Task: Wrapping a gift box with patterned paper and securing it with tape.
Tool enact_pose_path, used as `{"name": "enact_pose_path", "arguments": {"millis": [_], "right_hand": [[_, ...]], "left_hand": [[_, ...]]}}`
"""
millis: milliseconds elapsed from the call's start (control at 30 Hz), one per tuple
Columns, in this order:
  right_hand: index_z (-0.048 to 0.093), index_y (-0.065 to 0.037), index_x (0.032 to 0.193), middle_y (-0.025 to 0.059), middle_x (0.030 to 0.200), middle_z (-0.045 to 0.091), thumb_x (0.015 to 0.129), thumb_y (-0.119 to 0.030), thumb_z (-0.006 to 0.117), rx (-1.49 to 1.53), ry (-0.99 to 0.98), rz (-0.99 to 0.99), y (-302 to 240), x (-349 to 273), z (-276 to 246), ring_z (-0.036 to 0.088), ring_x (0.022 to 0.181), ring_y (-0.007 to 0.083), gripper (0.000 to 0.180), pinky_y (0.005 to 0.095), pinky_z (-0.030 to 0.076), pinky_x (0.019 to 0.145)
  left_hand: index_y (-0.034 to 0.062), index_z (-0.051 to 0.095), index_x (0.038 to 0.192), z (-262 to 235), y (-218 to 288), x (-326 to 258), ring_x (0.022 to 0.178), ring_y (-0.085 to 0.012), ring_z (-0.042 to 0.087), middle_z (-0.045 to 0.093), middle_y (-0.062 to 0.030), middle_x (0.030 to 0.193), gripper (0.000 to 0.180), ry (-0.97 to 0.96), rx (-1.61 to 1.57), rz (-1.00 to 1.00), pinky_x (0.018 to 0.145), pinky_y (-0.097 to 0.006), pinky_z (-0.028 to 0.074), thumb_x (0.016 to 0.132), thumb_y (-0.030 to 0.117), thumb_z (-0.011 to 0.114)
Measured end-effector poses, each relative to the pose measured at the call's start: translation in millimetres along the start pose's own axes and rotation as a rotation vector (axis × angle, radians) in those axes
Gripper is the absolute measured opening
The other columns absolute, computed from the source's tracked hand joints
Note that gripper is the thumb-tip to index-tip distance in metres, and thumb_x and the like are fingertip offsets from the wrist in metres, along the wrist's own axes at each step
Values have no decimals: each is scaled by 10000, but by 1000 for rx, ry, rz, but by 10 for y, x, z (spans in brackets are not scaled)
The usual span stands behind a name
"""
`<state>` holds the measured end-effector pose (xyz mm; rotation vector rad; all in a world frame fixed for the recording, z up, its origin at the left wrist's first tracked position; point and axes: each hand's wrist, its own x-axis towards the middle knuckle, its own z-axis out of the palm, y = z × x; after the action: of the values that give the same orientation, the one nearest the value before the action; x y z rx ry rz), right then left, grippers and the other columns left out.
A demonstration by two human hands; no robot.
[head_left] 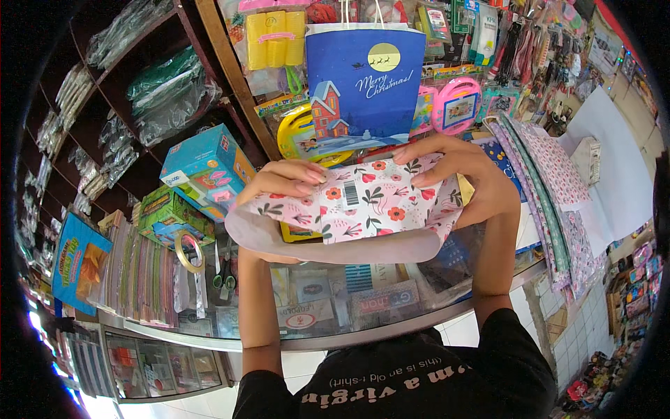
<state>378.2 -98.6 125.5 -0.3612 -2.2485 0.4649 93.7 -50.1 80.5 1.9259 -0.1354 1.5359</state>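
Two hands: the left hand (278, 181) and the right hand (483, 180) hold one piece between them, well apart at its opposite ends.
Left grip: fingers bent together over the near end of the piece, tips pressing its printed face; the thumb is hidden, so I cannot tell where it sits.
Right grip: fingers slightly parted, tips laid on the printed face, the palm arched around the other end.
Floral paper: the floral paper (380, 216) spans the gap between both hands, folded into a flattened band, its pale inner side curving open toward the forearms.
Barcode label: a white barcode label (350, 193) on the printed face, just right of the left fingertips.
Gift bag: a blue gift bag (377, 122) upright beyond both hands.
Boxes: a blue box (195, 164) left of the left hand, a green box (171, 218) farther out.
Tape and scissors: a tape roll (180, 253) and dark-handled scissors (225, 281) left of the left forearm.
Rolled sheets: patterned wrapping rolls (551, 202) right of the right hand.
Glass counter: the glass counter (314, 344) lies under both forearms.
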Motion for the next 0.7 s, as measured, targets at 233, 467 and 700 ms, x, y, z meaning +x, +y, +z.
{"name": "enact_pose_path", "arguments": {"millis": [233, 467, 700], "right_hand": [[648, -91, 978, 134, 1154, 555, 496, -139, 786, -29, -10, 25, -49, -2, 2, 552, 1026, 271, 503, 355, 433, 863], [641, -72, 982, 135, 1143, 562, 498, -153, 784, -32, 3, 42, -37, -30, -9, 553, 1022, 278, 512, 362, 431, 863], [484, -63, 1165, 149, 1200, 509, 526, -160, 802, -8, 104, 169, -52, -41, 102, 518, 1077, 264, 721, 376, 402, 920]], "left_hand": [[58, 642, 775, -65, 39, 47, 937, -320, 577, 624, -138, 944, 295, -159, 131, 80, 817, -414, 449, 572, 220, 779], [37, 624, 820, -46, -23, 55, 928, -320, 576, 619, -146, 945, 387, -174, 45, 79, 823, -413, 449, 544, 244, 801], [-18, 467, 1154, -317, -300, -152, 995, -221, 544, 547, -138, 1120, 736, 736, -368, -897, 905, -380, 415, 557, 241, 810]]}}
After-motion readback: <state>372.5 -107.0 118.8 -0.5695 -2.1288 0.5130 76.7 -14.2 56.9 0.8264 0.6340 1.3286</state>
